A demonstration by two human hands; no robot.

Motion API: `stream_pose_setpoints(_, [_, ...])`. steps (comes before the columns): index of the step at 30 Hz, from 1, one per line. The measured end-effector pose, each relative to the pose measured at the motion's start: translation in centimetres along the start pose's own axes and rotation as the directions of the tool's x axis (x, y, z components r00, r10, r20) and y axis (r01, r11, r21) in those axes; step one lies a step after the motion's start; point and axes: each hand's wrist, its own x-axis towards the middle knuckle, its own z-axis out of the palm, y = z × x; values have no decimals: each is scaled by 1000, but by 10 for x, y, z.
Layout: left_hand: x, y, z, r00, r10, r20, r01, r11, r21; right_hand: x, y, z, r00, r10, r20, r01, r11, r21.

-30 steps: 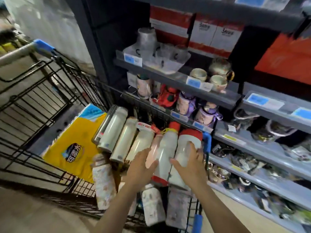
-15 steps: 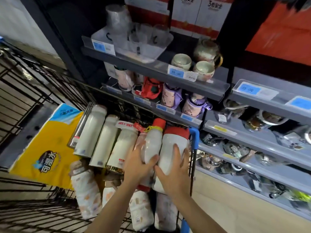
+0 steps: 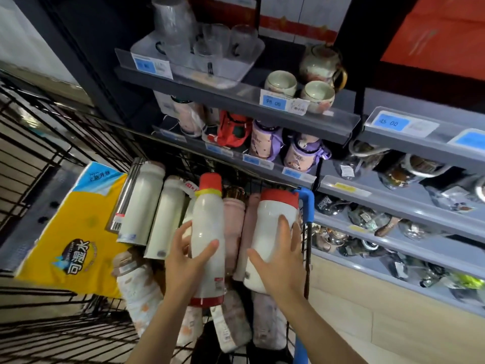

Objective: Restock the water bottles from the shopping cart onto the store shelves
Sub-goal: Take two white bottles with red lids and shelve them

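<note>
I see a slim white bottle (image 3: 207, 232) with a red cap and yellow collar at frame centre, raised above the others, and just right of it a wider white bottle (image 3: 273, 232) with a broad red lid. Both point cap-up toward the shelves (image 3: 262, 111) in the upper half. More white and pink bottles (image 3: 157, 214) lie side by side in the black wire cart (image 3: 39, 153) at lower left.

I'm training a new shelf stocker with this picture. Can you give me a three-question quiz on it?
1. True or false: the left hand grips the slim red-capped bottle.
2. The right hand holds which? A) a teapot B) the wide red-lidded bottle C) a glass
3. What is the big yellow pack lying in?

Key: 1 true. 2 B. 3 the cart, left of the bottles.
</note>
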Motion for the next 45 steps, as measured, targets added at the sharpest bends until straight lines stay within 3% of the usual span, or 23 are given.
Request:
stream_pose_setpoints(5, [-2, -5, -40, 999, -6, 34, 9, 998, -66, 2, -15, 8, 990, 100, -97, -100, 995, 4])
stream_pose_setpoints(13, [-13, 0, -77, 983, 3, 181, 24, 988, -150, -1, -43, 10, 992, 128, 4, -123, 962, -243])
stream_pose_setpoints(24, [-8, 4, -92, 984, 47, 173, -27, 993, -113, -1, -53, 33, 971, 168, -169, -230, 846, -482])
stream_pose_setpoints(35, [-15, 3, -97, 978, 120, 169, -118, 993, -22, -3, -54, 20, 966, 202, -162, -248, 903, -352])
stream_pose_setpoints(45, [-31, 11, -77, 958, 215, 188, -214, 976, -29, -40, -64, -20, 968, -44, -246, -15, 973, -232])
